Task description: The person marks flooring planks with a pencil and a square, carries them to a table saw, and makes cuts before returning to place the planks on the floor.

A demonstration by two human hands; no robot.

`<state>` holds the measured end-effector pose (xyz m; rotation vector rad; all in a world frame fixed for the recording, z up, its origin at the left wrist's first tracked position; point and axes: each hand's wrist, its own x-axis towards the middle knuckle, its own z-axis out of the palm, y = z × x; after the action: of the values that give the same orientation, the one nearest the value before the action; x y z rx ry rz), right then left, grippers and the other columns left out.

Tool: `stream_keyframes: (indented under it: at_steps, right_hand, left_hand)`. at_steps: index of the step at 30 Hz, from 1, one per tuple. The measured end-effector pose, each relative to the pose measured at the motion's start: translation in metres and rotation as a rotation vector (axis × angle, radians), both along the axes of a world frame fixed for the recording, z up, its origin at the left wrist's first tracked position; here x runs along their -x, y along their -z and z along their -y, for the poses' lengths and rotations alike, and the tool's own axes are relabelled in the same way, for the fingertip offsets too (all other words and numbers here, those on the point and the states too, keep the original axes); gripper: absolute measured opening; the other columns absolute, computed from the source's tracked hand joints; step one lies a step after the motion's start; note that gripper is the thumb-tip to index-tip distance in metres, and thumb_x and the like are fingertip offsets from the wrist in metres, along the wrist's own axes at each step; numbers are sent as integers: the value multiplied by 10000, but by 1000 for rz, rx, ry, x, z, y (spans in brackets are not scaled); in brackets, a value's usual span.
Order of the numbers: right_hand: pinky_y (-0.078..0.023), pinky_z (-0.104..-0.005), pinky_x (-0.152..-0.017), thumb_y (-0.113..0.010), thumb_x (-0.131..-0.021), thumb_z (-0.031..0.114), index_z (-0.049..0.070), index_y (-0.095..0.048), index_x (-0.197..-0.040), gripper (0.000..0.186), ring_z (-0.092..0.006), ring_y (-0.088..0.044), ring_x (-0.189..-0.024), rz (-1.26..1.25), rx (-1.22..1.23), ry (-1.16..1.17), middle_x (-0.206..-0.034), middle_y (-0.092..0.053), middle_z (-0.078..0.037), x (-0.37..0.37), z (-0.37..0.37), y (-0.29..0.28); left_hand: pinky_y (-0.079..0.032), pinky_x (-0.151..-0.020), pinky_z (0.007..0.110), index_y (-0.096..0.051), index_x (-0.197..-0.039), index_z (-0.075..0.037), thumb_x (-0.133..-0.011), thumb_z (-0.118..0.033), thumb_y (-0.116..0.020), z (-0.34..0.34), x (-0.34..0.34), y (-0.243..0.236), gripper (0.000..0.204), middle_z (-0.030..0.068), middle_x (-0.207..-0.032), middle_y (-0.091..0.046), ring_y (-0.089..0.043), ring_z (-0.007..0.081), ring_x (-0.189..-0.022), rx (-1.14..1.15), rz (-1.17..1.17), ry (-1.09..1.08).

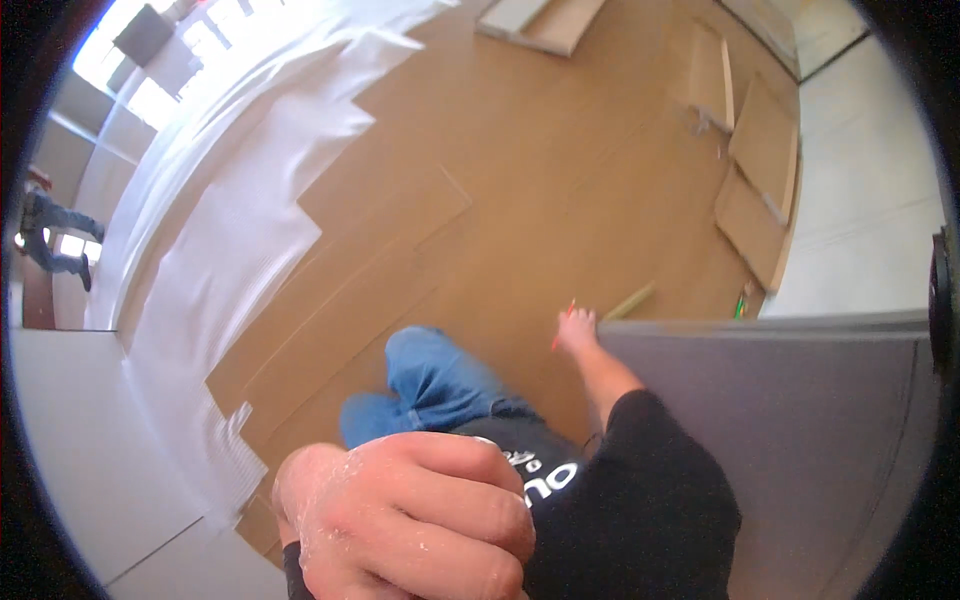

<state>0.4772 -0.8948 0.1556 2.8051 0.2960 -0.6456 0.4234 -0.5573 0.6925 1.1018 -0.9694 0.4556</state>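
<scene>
My left hand (410, 515), dusted with white, is large in the lower middle, fingers curled closed and whatever they may hold hidden. My right hand (576, 330) grips a thin red pencil-like item (555, 344) low over the brown sheet-covered floor (520, 200), beside the edge of a grey panel (770, 430). Just right of that hand lies a yellowish strip (628, 302). My bent knee in blue jeans (430, 370) is below me.
White plastic sheeting (250, 200) runs along the left. Board pieces (760, 160) lean or lie by the white right wall (855, 180); an open panel box (540, 25) is at the top. A small green item (741, 304) lies right. Another person (55, 235) is far left.
</scene>
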Motion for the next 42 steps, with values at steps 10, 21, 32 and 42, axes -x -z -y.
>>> stream_keyframes:
  at_steps: [10,21,32,42]
  right_hand:
    - [-190,-665,-1157,-488,-994,294,7,-375,-1479,574,-523,-327,-1414,202,10,1226,-1563,-301,-323,-86,-13,57]
    - [-550,-450,-928,-643,-934,288,42,-624,-1209,369,-251,-679,-1107,335,-197,2469,-1173,-697,-171,-144,108,156]
    - [-545,-505,-836,-521,-942,215,75,-619,-1060,207,-377,-686,-1027,236,-563,1508,-984,-739,-185,-373,123,97]
    - [-270,-611,-1125,-639,-956,348,63,-460,-1364,528,-448,-404,-1370,898,-53,1215,-1498,-422,-273,-402,236,158]
  left_hand:
    - [-345,-545,269,-753,-968,-241,-828,117,-551,48,-114,100,434,-21,-643,-499,-444,123,-542,221,-327,265]
    - [-433,-633,307,-522,-1359,-11,-849,-90,-656,-39,-270,260,533,12,-781,-477,-505,148,-707,-345,-1382,29]
    - [-470,-766,259,-521,-1376,28,-902,-40,-594,7,-431,457,485,3,-877,-519,-518,98,-816,-951,-1460,131]
    - [-404,-1116,457,-523,-1427,-85,-995,-279,-576,96,-764,711,477,232,-1437,-529,-474,366,-1365,-1583,-480,-388]
